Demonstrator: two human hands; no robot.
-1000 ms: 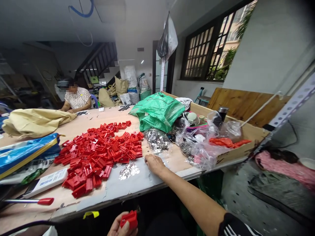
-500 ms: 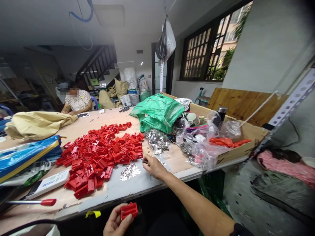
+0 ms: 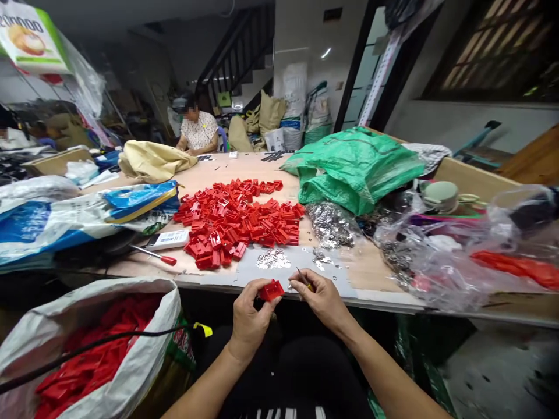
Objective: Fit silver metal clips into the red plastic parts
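Note:
Between its thumb and fingers my left hand (image 3: 253, 311) grips a red plastic piece (image 3: 271, 290) at the table's front edge. My right hand (image 3: 321, 297) is closed just to the right, a small gap away, pinching a thin pointed tool with a yellow part (image 3: 310, 286); a small shiny bit shows by its fingertips. Behind the hands, small flat silvery pieces (image 3: 273, 259) lie spread on a grey sheet (image 3: 248, 273). A large heap of red plastic pieces (image 3: 236, 218) covers the middle of the table. A clear bag of silvery parts (image 3: 332, 226) sits right of the heap.
An open white sack (image 3: 163, 302) holding red pieces stands at lower left, a black cable across it. A red-tipped rod (image 3: 168, 260) and white box (image 3: 168, 239) lie left. A green bag (image 3: 353, 166) and plastic bags (image 3: 454, 262) fill the right. A person (image 3: 198, 129) sits across the table.
The view has swung left and down. My right hand has come back from the silvery pieces toward my left hand, which has risen to the table edge with the red piece.

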